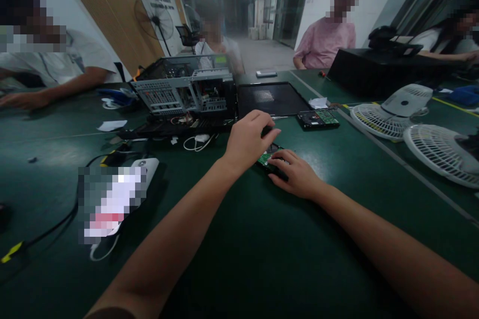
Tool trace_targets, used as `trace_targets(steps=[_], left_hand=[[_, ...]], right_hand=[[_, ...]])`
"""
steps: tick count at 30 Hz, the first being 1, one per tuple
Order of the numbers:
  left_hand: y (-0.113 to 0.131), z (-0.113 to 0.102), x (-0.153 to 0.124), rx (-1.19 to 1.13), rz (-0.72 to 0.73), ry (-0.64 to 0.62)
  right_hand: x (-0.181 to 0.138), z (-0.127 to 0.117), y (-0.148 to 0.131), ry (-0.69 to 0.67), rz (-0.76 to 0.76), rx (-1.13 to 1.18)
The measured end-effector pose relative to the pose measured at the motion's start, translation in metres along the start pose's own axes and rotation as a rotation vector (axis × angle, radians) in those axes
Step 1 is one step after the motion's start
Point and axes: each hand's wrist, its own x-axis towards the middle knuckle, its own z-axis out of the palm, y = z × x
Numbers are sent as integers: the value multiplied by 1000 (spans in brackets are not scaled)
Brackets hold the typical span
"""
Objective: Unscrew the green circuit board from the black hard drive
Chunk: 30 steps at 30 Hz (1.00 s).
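Note:
My left hand [249,137] is raised over the table, fingers closed around a short black handle [267,131] that looks like a screwdriver's; its lower end is hidden. Below it lies a hard drive [264,158], green circuit board facing up. Curled over the drive's near right side, my right hand [297,174] grips it with thumb and fingers, covering much of it. A second hard drive [319,119] rests farther back to the right, its green board also upward.
An opened computer case [183,92] stands behind my left hand, beside a black side panel [271,98]. White fan parts [389,114] lie at right. A white power strip [149,167] and black cable [56,227] are at left. Several people sit around the green table [239,259].

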Motion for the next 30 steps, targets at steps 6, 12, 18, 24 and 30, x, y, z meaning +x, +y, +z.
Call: trace_targets(steps=[6, 12, 18, 24, 30], left_hand=[[3, 3, -3, 33, -30, 30], [0, 4, -3, 46, -40, 16], [-3, 6, -3, 64, -16, 20], [0, 3, -2, 101, -29, 48], [-5, 3, 0, 98, -8, 2]], right_hand=[[1, 0, -1, -5, -10, -3], [1, 0, -1, -7, -17, -14], [0, 2, 1, -6, -18, -24], [0, 2, 1, -1, -19, 0], [0, 1, 1, 7, -18, 3]])
